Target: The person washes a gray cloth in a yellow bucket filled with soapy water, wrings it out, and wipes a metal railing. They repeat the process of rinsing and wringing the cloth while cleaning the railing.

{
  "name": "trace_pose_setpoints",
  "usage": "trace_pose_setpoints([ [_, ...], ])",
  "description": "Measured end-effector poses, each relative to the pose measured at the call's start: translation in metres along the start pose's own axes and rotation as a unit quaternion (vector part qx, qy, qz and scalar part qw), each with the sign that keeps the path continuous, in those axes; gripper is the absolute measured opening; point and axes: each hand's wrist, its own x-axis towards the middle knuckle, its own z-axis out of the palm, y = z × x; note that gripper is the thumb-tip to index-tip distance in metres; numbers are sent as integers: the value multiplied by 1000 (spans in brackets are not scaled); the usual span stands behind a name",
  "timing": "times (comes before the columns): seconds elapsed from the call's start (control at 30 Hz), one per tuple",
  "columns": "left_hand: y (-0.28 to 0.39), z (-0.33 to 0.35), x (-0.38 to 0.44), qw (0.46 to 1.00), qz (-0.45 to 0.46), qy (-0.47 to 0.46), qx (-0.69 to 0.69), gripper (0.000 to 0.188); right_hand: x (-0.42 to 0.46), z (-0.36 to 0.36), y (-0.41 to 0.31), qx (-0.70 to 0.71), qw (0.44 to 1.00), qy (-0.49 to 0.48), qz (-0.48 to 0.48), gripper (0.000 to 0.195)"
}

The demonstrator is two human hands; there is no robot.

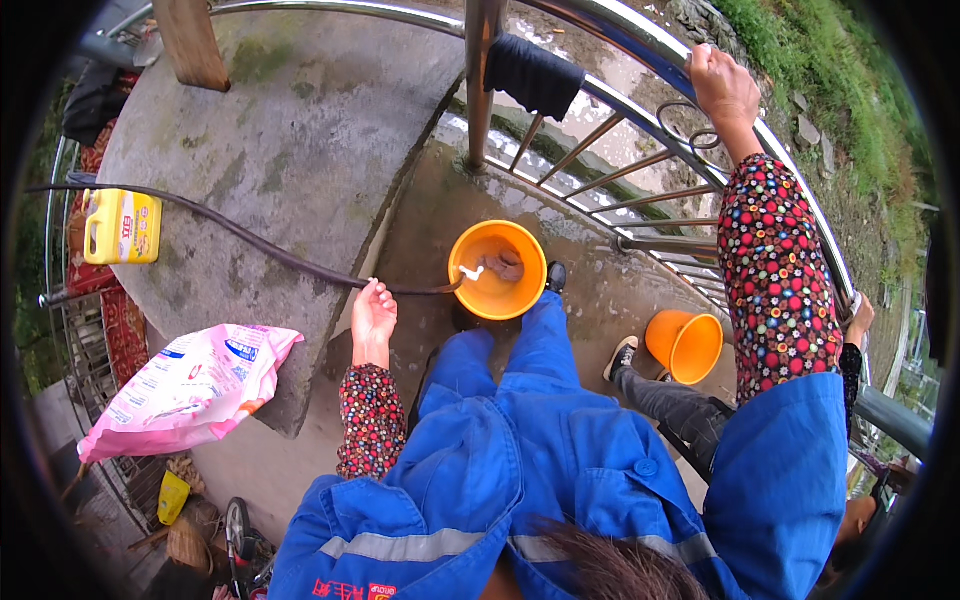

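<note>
My left hand grips a dark rubber hose near its end. The hose's mouth lies over the rim of an orange plastic bucket, and a brownish cloth sits in the bucket beside something white. My right hand is closed on the top rail of the metal railing. On the concrete slab to my left stand a yellow jug and a pink and white plastic bag.
A second orange bucket stands at the right beside another person's leg; that person's hand is at the railing. A black cloth hangs over the rail, and a wooden post stands on the slab. The floor looks wet.
</note>
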Motion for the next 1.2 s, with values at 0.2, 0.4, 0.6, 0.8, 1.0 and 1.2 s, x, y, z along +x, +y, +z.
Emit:
trace_pose_setpoints([
  [0.2, -1, 8, 0, 1000, -6, -2, 5, 6, 2, 1, 1, -3, 1000, 4, -3, 46],
  [0.4, -4, 5, 4, 1000, 4, 7, 17, 4, -2, -6, -2, -12, 999, 11, -30, 44],
  [0.6, -9, 5, 3, 1000, 14, 9, 26, 7, 1, -5, 0, 0, 1000, 6, -3, 46],
  [0.8, -10, 5, -1, 1000, 16, 1, 20, 13, -1, -5, -5, -16, 1000, 1, 1, 33],
  [1.0, -12, 2, 2, 1000, 12, -1, 19, 14, -10, 2, -1, -158, 944, 220, -187, 11],
  [1.2, -18, 5, 2, 1000, 17, -7, 24, 18, -7, 2, 2, -151, 947, 223, -175, 9],
])
